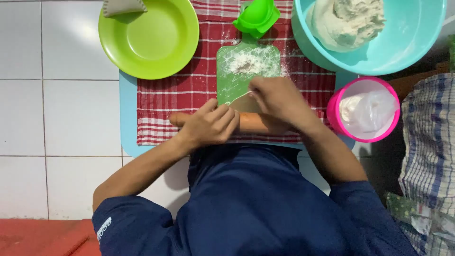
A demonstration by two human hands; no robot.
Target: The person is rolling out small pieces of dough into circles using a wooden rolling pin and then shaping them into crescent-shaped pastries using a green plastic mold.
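Observation:
A wooden rolling pin (247,122) lies across the near end of a green cutting board (246,71) dusted with flour. My left hand (211,124) rests on top of the pin's left part, fingers curled over it. My right hand (279,102) lies over the pin's right part and touches a thin piece of rolled dough (244,102) on the board. A small heap of flour (244,61) sits on the board's far half.
A red checked cloth (170,95) covers a light blue tray (127,118). A lime green plate (149,40) holding a grey folded dumpling stands at the back left, a green dumpling press (258,16) behind the board, a teal bowl (407,47) of dough back right, a pink tub (365,109) of flour right.

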